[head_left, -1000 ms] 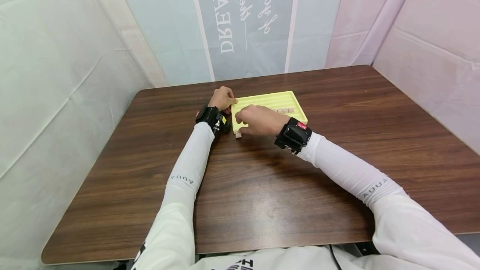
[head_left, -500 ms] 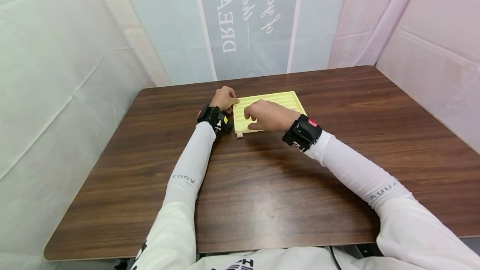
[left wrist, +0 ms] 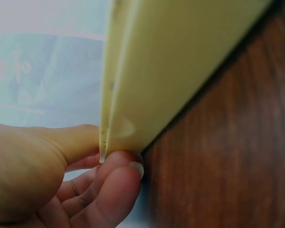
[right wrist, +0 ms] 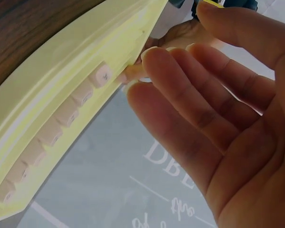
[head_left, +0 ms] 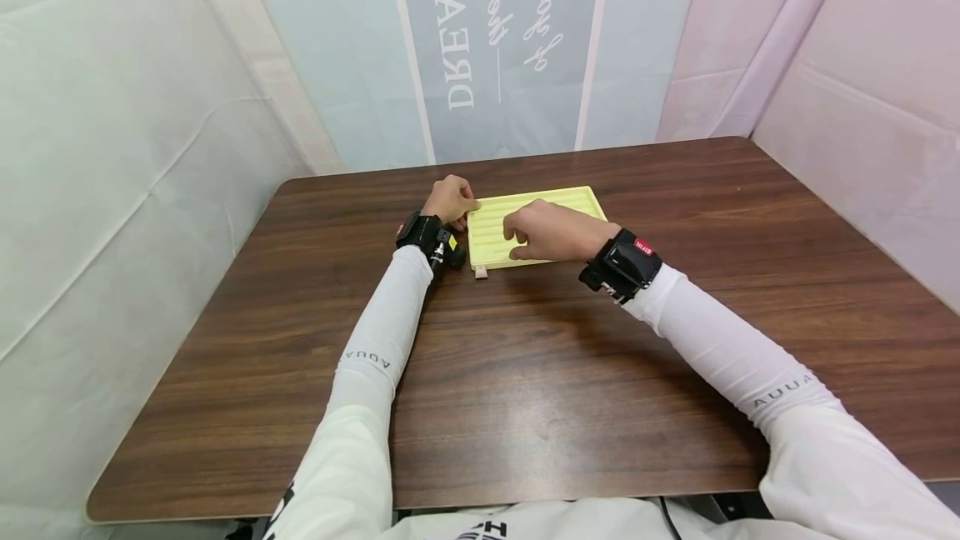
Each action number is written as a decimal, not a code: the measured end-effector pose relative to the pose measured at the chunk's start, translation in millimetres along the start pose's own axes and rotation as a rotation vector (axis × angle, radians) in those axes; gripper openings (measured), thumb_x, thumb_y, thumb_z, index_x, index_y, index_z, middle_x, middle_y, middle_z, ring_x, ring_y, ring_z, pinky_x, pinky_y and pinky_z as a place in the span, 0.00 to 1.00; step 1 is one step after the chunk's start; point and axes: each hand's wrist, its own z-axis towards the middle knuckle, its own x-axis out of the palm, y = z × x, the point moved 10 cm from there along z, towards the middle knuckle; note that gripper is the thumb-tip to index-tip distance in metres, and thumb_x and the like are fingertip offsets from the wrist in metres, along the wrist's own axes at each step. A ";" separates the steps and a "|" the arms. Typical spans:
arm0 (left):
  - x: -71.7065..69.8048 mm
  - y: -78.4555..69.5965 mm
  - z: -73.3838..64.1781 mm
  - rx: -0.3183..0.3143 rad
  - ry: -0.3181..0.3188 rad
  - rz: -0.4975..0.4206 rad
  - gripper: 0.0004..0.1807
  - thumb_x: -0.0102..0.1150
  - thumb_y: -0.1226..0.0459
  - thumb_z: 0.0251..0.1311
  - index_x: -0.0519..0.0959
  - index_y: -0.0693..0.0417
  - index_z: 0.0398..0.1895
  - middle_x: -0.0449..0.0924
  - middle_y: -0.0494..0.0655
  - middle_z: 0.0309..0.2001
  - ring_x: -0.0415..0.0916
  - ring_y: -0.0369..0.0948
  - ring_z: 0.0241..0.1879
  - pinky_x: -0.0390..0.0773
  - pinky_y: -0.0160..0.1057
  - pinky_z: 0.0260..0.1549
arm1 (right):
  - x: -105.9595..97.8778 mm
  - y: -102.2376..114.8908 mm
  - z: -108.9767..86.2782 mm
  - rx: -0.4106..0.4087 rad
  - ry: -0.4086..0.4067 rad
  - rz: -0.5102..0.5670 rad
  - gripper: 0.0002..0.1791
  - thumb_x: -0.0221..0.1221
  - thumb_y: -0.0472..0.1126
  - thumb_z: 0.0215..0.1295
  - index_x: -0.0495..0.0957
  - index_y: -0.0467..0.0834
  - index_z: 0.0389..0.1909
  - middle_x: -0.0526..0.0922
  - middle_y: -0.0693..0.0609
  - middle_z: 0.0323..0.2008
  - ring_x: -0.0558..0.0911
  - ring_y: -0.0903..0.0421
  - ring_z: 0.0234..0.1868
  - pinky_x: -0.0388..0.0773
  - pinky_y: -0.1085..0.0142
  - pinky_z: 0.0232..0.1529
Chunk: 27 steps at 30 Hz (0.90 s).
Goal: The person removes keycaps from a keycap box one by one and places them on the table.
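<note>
The yellow tray (head_left: 489, 242) sits near the middle of the far edge of the table (head_left: 450, 423), its long axis running left to right, roughly along that edge, and its short left side beside the left hand (head_left: 450, 200). That hand grips the tray at its far left corner: the left wrist view shows the thumb on one side of the rim and the fingers bent against the other, so the hold is a pinch with little gap. The right hand (head_left: 564, 232) hangs over the right and near part of the tray, fingers loosely bent, thumb well apart from them, nothing held. In the right wrist view, a row of seven pale tiles (right wrist: 50, 134) lies lengthwise in the tray, parallel to its long side, each tile touching or just beside the next; from the head these are hidden behind the right hand. A lone tile (head_left: 481, 272) shows at the tray's near left corner, on the side toward the person; the head view is too coarse to tell whether it rests on the table against the tray or partly under its rim. From the right fingertips the lone tile lies leftward and a little toward the near edge of the table, and in the head view the right hand is the nearer of the two; from the left hand it lies straight down the tray's short side.
</note>
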 end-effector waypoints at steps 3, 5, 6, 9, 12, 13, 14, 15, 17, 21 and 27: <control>0.8 0.3 0.3 0.000 -0.002 -0.003 0.08 0.59 0.64 0.65 0.77 0.62 0.33 0.76 0.53 0.26 0.75 0.41 0.17 0.82 0.38 0.19 | -1.4 -6.0 -3.8 0.002 -0.010 0.006 0.15 0.65 0.43 0.61 0.81 0.39 0.45 0.83 0.49 0.37 0.81 0.56 0.38 0.81 0.62 0.42; 1.9 1.1 1.0 -0.001 -0.001 -0.003 0.08 0.59 0.64 0.65 0.77 0.62 0.33 0.76 0.53 0.26 0.75 0.41 0.18 0.82 0.38 0.19 | -2.1 -10.0 -6.1 0.006 -0.014 0.007 0.15 0.65 0.43 0.61 0.81 0.40 0.45 0.83 0.49 0.36 0.81 0.57 0.37 0.81 0.62 0.41; 2.5 1.6 1.2 -0.001 0.001 -0.003 0.08 0.59 0.64 0.65 0.77 0.62 0.33 0.76 0.53 0.26 0.75 0.41 0.18 0.82 0.38 0.19 | -2.4 -12.1 -7.2 0.009 -0.015 0.008 0.15 0.65 0.43 0.61 0.81 0.40 0.45 0.83 0.49 0.36 0.81 0.56 0.37 0.80 0.62 0.41; 4.2 3.5 2.2 -0.004 0.006 -0.005 0.08 0.59 0.64 0.65 0.77 0.62 0.33 0.76 0.54 0.26 0.75 0.42 0.18 0.82 0.38 0.19 | -4.0 -18.1 -10.3 0.024 -0.021 0.009 0.14 0.65 0.42 0.61 0.81 0.40 0.45 0.83 0.49 0.35 0.81 0.56 0.36 0.80 0.62 0.40; 4.3 4.6 2.7 -0.002 0.007 -0.002 0.08 0.59 0.64 0.65 0.78 0.62 0.34 0.76 0.54 0.26 0.76 0.42 0.18 0.82 0.38 0.19 | -5.8 -25.8 -13.1 0.041 -0.025 0.018 0.14 0.65 0.42 0.61 0.81 0.40 0.45 0.83 0.49 0.35 0.81 0.56 0.37 0.81 0.63 0.40; 3.9 5.0 2.7 -0.002 0.005 -0.001 0.08 0.59 0.64 0.65 0.78 0.62 0.34 0.76 0.54 0.26 0.76 0.42 0.18 0.82 0.38 0.19 | -6.4 -28.3 -13.9 0.045 -0.025 0.027 0.14 0.65 0.41 0.61 0.81 0.40 0.46 0.84 0.49 0.36 0.82 0.56 0.37 0.81 0.62 0.40; 3.3 5.0 2.3 -0.002 0.003 0.000 0.08 0.59 0.64 0.65 0.78 0.62 0.34 0.76 0.54 0.25 0.75 0.42 0.18 0.82 0.38 0.19 | -7.3 -30.4 -15.0 0.049 -0.024 0.039 0.14 0.64 0.41 0.62 0.80 0.40 0.46 0.84 0.48 0.37 0.82 0.56 0.38 0.81 0.62 0.41; 2.9 4.8 2.0 -0.003 0.002 0.001 0.08 0.58 0.64 0.65 0.78 0.62 0.34 0.76 0.53 0.25 0.75 0.42 0.17 0.82 0.38 0.19 | -8.7 -32.6 -16.2 0.052 -0.027 0.049 0.14 0.64 0.41 0.62 0.80 0.39 0.47 0.84 0.48 0.37 0.82 0.55 0.38 0.81 0.62 0.41; 2.1 3.7 0.7 -0.002 0.002 0.001 0.08 0.58 0.64 0.65 0.78 0.63 0.35 0.76 0.53 0.25 0.75 0.41 0.17 0.82 0.38 0.19 | -11.6 -36.4 -18.7 0.058 -0.032 0.071 0.14 0.63 0.40 0.63 0.80 0.39 0.47 0.84 0.47 0.38 0.82 0.55 0.39 0.82 0.61 0.41; 2.1 2.3 -0.1 0.002 0.004 0.003 0.08 0.58 0.64 0.65 0.78 0.63 0.35 0.76 0.53 0.26 0.75 0.41 0.17 0.82 0.38 0.20 | -17.6 -45.6 -22.6 0.070 -0.050 0.085 0.14 0.63 0.39 0.63 0.80 0.38 0.48 0.84 0.46 0.39 0.82 0.54 0.39 0.82 0.60 0.41; 2.1 3.5 2.2 -0.003 0.004 0.007 0.08 0.58 0.63 0.65 0.78 0.61 0.34 0.76 0.53 0.25 0.76 0.41 0.18 0.82 0.38 0.20 | -23.7 -58.7 -25.9 0.089 -0.072 0.091 0.14 0.64 0.39 0.61 0.81 0.39 0.46 0.84 0.46 0.39 0.83 0.54 0.39 0.82 0.60 0.41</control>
